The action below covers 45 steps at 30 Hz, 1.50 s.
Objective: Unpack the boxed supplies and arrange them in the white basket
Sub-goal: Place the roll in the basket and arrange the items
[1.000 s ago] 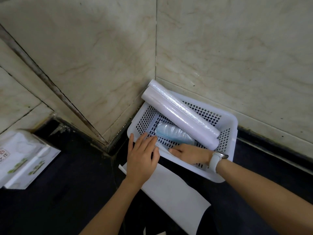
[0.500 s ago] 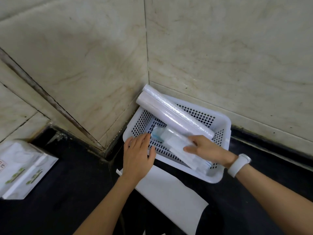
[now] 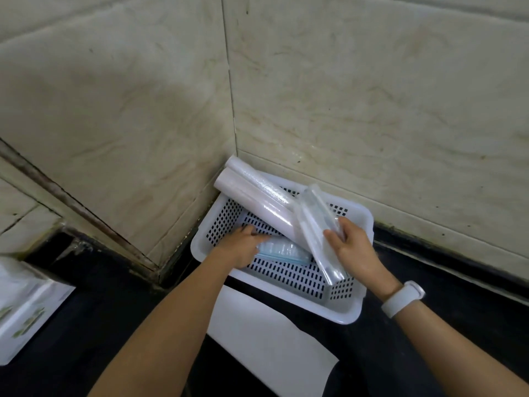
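The white basket (image 3: pixel 347 310) sits on the dark counter (image 3: pixel 86 325), pushed into the corner of the marble-tiled wall (image 3: pixel 372 96). Two pale rolls (image 3: pixel 254 193) lie slantwise in it, their far ends sticking out over the rim toward the corner. The right hand (image 3: pixel 353 250) — a white watch (image 3: pixel 403 299) on its wrist — holds a long clear-wrapped pack (image 3: pixel 317 236) tilted above the basket, fingers curled round it and thumb pressed on its front. The left hand (image 3: pixel 239 247) reaches inside, fingers together and flat on a blue-edged packet (image 3: pixel 282 252) on the basket floor. A white sheet (image 3: pixel 266 345) lies just in front; a white box (image 3: pixel 25 310) stands well apart at the left.
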Tool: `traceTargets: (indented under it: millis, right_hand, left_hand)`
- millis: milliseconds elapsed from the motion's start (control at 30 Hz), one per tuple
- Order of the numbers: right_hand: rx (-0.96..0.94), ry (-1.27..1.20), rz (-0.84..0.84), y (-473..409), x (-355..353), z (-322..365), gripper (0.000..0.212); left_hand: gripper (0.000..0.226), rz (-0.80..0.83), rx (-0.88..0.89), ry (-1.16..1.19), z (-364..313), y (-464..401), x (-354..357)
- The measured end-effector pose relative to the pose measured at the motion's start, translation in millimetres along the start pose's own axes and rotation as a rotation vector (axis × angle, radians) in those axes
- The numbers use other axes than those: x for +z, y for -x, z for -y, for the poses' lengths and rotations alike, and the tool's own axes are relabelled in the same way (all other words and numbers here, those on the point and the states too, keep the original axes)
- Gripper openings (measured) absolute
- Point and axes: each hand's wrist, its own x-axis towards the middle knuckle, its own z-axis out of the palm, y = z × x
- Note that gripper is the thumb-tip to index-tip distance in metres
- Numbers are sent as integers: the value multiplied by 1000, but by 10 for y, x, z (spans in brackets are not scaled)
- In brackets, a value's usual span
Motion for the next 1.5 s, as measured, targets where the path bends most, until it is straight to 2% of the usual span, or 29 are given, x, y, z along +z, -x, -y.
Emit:
traceTargets:
  millis: [100, 167, 300, 400, 500, 600, 667, 800, 867, 1000, 1100, 1167, 1233, 1333, 1433, 1500]
  right_hand:
    - [-65, 151, 136, 46, 37, -22, 26]
    - [-85, 227, 144, 69, 49, -51, 38]
    - [-90, 257, 143, 90, 89, -102, 42]
    - [-98, 273, 193, 85, 168, -117, 43]
    - [-141, 256, 240, 29, 327, -81, 40]
    - [-190, 291, 283, -65, 538, -15, 37]
    - [-185, 297, 297, -122, 686, 31, 28]
    - [-183, 331, 382, -182, 958, 66, 7]
    - [-190, 380, 397, -194, 1012, 44, 8]
    - [-420, 561, 362, -132, 911, -59, 36]
    - [-622, 695, 418, -89, 767, -119, 32]
    - [-705, 743, 531, -99, 697, -163, 33]
    - [-716, 811, 679, -109, 658, -214, 40]
    - [-701, 997, 842, -145, 611, -254, 48]
    - [-685, 1079, 920, -159, 542, -266, 57]
    - [-671, 1056, 891, -133, 491, -249, 58]
  left_hand:
    - [57, 0, 39, -48, 13, 9, -7]
    - [56, 17, 71, -86, 18, 19, -30]
    - [49, 66, 90, -81, 41, 83, -106]
    - [35, 30, 54, -50, 76, 178, -184]
    - [26, -166, 1, -57, 116, 362, -225]
    - [25, -513, -33, -21, 154, 630, -80]
    - [23, -682, -85, 34, 133, 803, 70]
    - [22, -790, -89, 55, 78, 912, 254]
    - [24, -787, -66, 41, 79, 915, 238]
    - [35, -734, -12, -80, 111, 902, 211]
    - [44, -651, 37, -197, 123, 884, 197]
    - [53, -515, 65, -220, 138, 826, 166]
    - [59, -317, 56, -207, 162, 735, 121]
    - [50, -80, 24, -259, 164, 616, 49]
    - [49, 14, -4, -317, 137, 586, -15]
    - [48, -36, -20, -316, 128, 597, 5]
